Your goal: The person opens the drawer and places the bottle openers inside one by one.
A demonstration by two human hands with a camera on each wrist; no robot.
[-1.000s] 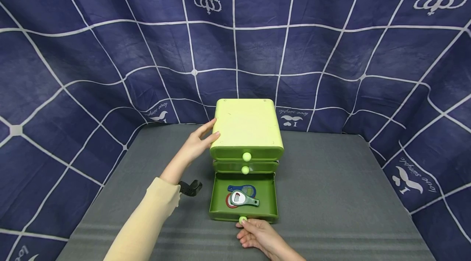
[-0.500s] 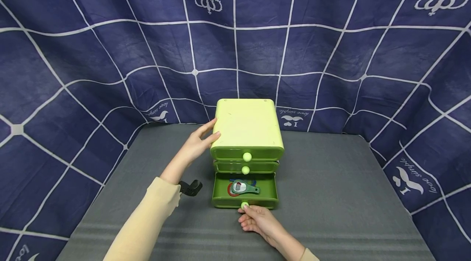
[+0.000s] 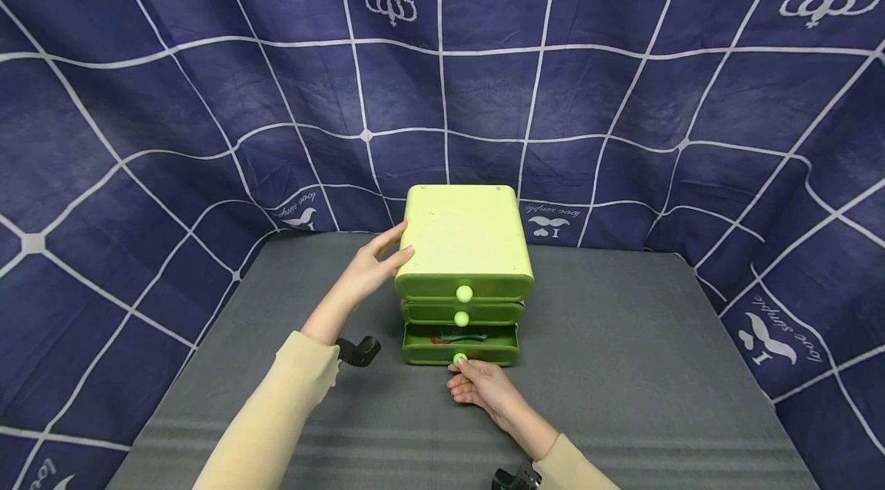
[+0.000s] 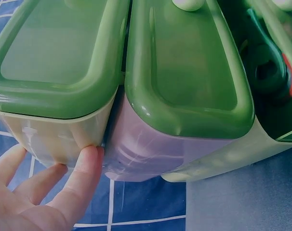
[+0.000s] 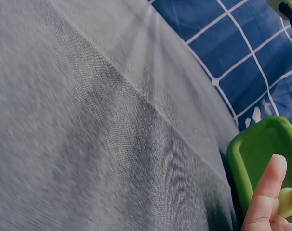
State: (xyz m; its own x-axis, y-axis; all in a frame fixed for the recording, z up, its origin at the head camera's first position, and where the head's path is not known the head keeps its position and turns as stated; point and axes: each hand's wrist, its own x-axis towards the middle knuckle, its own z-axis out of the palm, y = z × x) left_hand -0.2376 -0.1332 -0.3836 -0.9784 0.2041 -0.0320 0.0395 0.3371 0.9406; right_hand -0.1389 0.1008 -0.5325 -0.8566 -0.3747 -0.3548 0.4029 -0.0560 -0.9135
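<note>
A small drawer cabinet [image 3: 465,233] with a pale yellow-green top and three green drawers stands on the grey cloth. My left hand [image 3: 366,273] steadies its upper left side, its extended fingers [image 4: 81,175] touching the wall in the left wrist view. My right hand [image 3: 487,392] pinches the round knob [image 3: 459,359] of the bottom drawer [image 3: 422,355], which stands partly pulled out. Inside that drawer lies a green bottle opener [image 4: 265,65] with something red [image 4: 290,77] beside it, both partly hidden. The upper two drawers look closed, each with a round knob.
Grey cloth [image 3: 608,352] covers the table around the cabinet. A blue curtain with white lines [image 3: 594,75] hangs behind and at both sides. Black bands with devices sit at the left wrist [image 3: 359,352] and right wrist [image 3: 517,477].
My right hand has moved forward, sliding the bottom drawer inward. Less of its contents shows, and the blue piece is out of sight. The left hand has stayed put.
</note>
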